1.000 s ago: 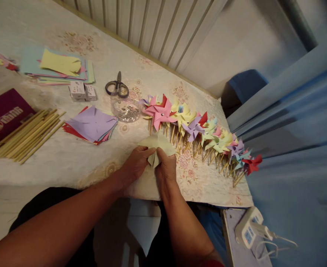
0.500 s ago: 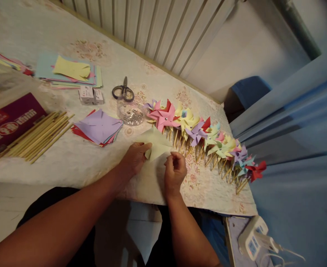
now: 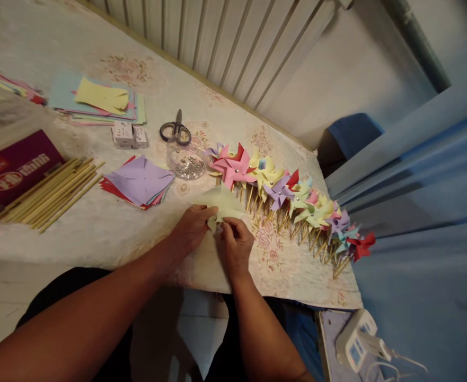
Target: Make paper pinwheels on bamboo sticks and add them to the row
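Note:
A pale green paper (image 3: 225, 203) with cut corners is held up over the table. My left hand (image 3: 195, 227) is closed on its left side, thumb on top. My right hand (image 3: 237, 244) is closed at its lower edge, fingertips pinching a curled flap near the left thumb. Whether a small pin is also between those fingers is hidden. Just beyond the paper stand finished paper pinwheels (image 3: 235, 167) on sticks, in a row. Left of my hands lies a stack of cut paper squares (image 3: 140, 180), purple on top. A clear round dish (image 3: 187, 163) holds small metal fasteners.
Black scissors (image 3: 176, 130) lie behind the dish. Small boxes (image 3: 122, 134) stand by a pile of coloured paper (image 3: 64, 90). Wooden sticks (image 3: 54, 193) spread beside a purple box (image 3: 16, 170) at left. A power strip (image 3: 356, 339) sits low right, near a blue curtain (image 3: 416, 223).
My right hand has moved left from the paper's right tip to its lower edge, beside my left thumb. A lower flap of the paper is now curled. My left hand keeps its hold.

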{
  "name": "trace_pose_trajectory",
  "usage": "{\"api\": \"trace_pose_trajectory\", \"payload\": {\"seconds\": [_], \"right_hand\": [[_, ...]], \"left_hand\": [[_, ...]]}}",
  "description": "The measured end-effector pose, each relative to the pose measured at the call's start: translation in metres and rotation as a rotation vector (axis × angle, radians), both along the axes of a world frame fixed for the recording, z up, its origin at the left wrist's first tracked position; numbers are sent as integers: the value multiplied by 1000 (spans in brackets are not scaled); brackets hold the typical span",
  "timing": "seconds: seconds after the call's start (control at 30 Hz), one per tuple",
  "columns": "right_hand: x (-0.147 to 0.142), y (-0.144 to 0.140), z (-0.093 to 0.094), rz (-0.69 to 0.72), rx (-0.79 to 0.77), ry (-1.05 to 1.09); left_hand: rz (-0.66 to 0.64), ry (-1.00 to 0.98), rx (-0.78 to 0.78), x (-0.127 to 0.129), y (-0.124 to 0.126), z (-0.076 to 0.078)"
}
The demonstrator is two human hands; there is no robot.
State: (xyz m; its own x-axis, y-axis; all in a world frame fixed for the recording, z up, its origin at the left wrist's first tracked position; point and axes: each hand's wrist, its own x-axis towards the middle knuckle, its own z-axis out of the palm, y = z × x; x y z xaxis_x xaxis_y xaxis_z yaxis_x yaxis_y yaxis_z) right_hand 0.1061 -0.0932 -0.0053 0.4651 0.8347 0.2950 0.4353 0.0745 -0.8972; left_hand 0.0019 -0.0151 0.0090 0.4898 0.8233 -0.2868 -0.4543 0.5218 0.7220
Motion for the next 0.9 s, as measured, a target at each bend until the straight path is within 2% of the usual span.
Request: {"api": "trace_pose_trajectory", "payload": {"seconds": [0.1,0.2,0.5,0.9], "right_hand": [[-5,3,3,-16,-40,187],[-10,5,8,-41,-59,271],[-17,10,16,-154,-106,358],[-17,12,15,-178,-95,383]], "left_hand": [[-10,-11,-4,1,-1,-1],[-6,-7,9,3,-2,-4],[-53,1,42,7,-6,-11],[-37,79,48,7,-5,-14]]}}
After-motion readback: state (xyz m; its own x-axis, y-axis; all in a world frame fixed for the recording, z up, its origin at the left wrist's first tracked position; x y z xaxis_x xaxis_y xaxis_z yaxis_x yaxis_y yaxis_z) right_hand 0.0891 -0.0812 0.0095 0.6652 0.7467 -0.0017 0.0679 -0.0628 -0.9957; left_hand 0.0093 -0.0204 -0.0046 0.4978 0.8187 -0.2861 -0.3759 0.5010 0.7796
